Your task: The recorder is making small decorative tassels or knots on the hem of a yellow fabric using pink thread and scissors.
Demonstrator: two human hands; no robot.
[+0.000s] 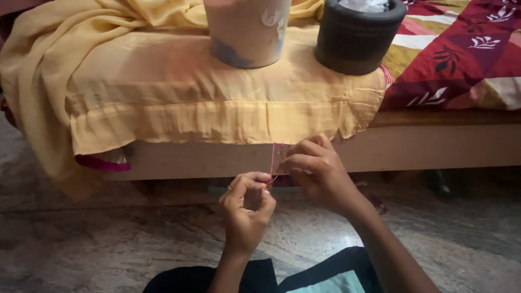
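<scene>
Dark trouser-clad knees [217, 278] fill the bottom edge, and just above them the left hand [247, 209] pinches the lower end of a thin red-pink thread [273, 160], fingers closed tight on it. Beside it the right hand [317, 168] is closed in a fine grip on the same thread (a needle may be there, too small to tell). That thread hangs from the hem of the yellow cloth [217, 108] draped over the wooden bed [434, 149]. Hem stitching seems in hand; what follows calls for steady tension.
</scene>
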